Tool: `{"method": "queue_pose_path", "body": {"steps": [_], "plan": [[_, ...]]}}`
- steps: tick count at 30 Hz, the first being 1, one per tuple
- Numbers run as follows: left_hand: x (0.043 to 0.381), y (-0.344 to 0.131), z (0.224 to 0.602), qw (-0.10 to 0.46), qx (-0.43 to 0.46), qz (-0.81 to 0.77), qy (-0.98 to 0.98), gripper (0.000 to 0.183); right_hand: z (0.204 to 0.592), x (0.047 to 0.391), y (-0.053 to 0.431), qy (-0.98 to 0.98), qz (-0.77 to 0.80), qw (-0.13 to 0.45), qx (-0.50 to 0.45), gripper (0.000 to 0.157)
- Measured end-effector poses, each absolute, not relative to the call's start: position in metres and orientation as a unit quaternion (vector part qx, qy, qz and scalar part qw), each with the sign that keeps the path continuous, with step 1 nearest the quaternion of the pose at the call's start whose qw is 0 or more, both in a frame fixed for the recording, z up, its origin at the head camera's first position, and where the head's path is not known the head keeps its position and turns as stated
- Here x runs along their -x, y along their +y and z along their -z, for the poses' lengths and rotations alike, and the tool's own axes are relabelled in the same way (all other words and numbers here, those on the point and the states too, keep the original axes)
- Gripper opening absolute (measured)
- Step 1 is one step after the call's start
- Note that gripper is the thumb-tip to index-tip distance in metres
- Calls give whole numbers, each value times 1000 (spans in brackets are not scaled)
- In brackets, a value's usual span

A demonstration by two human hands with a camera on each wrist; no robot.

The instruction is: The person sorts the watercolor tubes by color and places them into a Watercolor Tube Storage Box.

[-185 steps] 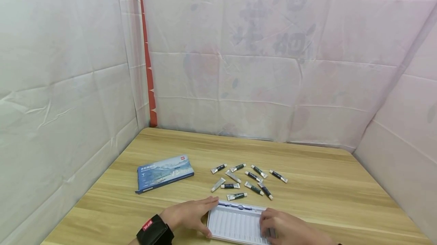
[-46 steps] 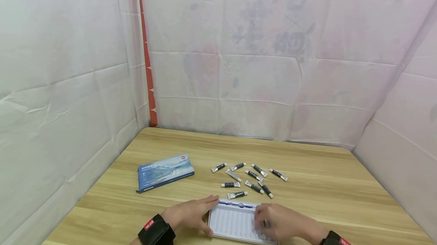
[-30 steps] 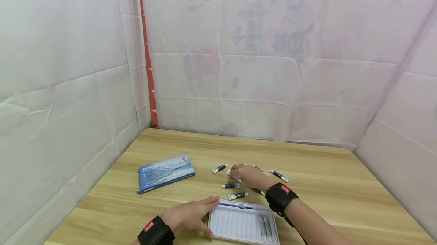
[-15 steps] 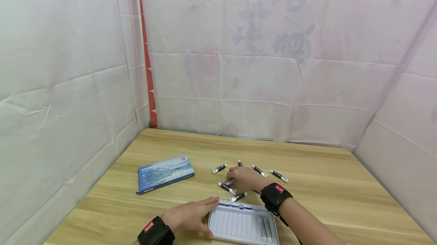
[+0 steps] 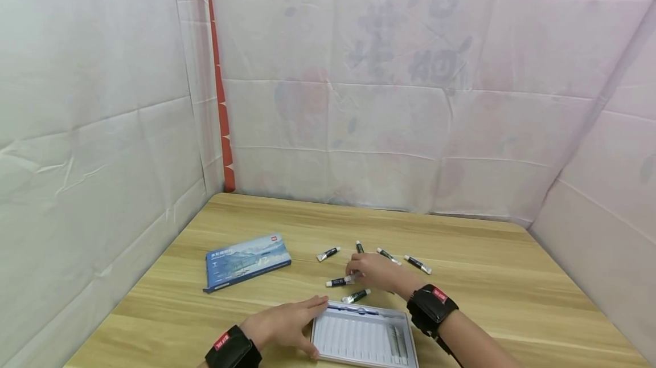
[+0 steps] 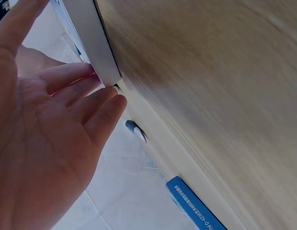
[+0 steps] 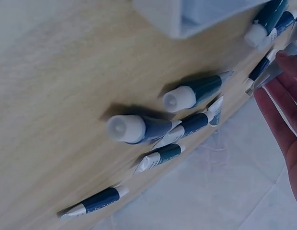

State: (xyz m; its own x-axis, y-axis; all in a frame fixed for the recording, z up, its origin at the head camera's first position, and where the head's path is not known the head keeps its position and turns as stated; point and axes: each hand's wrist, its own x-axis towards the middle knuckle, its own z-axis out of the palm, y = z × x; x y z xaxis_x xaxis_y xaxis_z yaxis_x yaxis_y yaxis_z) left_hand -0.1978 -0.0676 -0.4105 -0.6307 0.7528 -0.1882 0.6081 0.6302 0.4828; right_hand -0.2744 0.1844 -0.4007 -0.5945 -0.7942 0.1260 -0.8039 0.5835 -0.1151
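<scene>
Held tube: a small paint tube (image 5: 338, 282) with a white cap lies on the wooden table (image 5: 487, 277), just beyond the tray's far edge; the fingertips of the right hand touch its crimped end. In the right wrist view a silvery tube end (image 7: 270, 72) sits pinched at the fingertips (image 7: 287, 64).
Right hand: the right hand (image 5: 376, 274) reaches over the loose tubes, fingers curled down and closed on that tube. A black wristband (image 5: 429, 308) with a red tag sits on the wrist.
Tray: a shallow white tray (image 5: 353, 336) with ribbed slots lies at the near edge of the table. Two dark tubes (image 5: 396, 340) rest in slots at its right end; a dark blue brush or pen (image 5: 353, 309) lies along its far rail.
Left hand: the left hand (image 5: 284, 325) lies flat beside the tray, fingers straight and relaxed, grasping nothing; in the left wrist view its fingertips (image 6: 108, 103) touch the tray's left wall (image 6: 98, 48).
Loose tubes: one tube (image 5: 356, 296) lies just beside the tray's far edge; others are scattered farther back at (image 5: 328, 253), (image 5: 360, 246), (image 5: 388, 256) and (image 5: 417, 264), apart from one another.
Box: a flat blue box (image 5: 247, 261) lies well to the left of the tubes, closed, angled on the table.
Surroundings: pale creased sheeting (image 5: 410, 100) encloses the table on three sides, with a red strip (image 5: 220, 100) in the left corner.
</scene>
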Motion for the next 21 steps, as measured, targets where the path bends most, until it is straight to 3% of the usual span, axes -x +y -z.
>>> {"method": "queue_pose_path", "body": {"steps": [21], "plan": [[196,-66,410,190,-374,-190,888,83,396,218,197,-856,-73,82,-505,18]]}}
